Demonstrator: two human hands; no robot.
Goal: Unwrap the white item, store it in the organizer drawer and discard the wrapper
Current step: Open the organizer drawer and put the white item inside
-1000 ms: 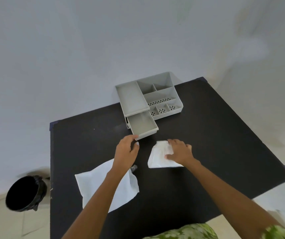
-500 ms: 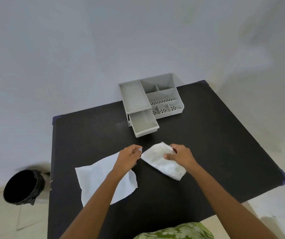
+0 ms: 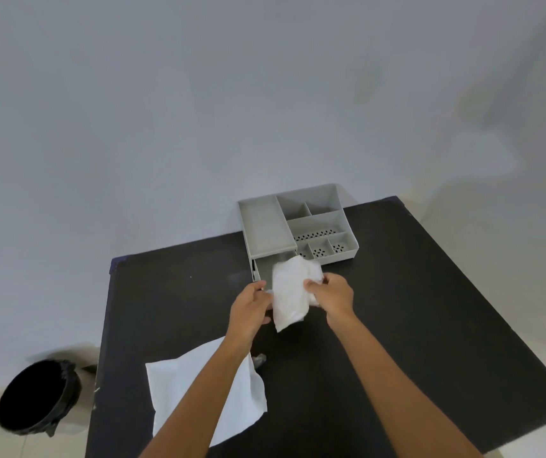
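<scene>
The white item, a soft crumpled cloth-like piece, hangs in the air just in front of the open drawer of the grey organizer. My right hand grips its right edge. My left hand touches its left edge with the fingers closed. The item hides most of the drawer's inside. The flat white wrapper lies on the black table near the front left, partly under my left forearm.
A black-lined bin stands on the floor left of the table. A small crumpled clear scrap lies by the wrapper. The organizer sits against the white wall at the table's back edge.
Both hands have lifted the white item off the table and carried it forward to the open drawer. The wrapper has stayed where it was.
</scene>
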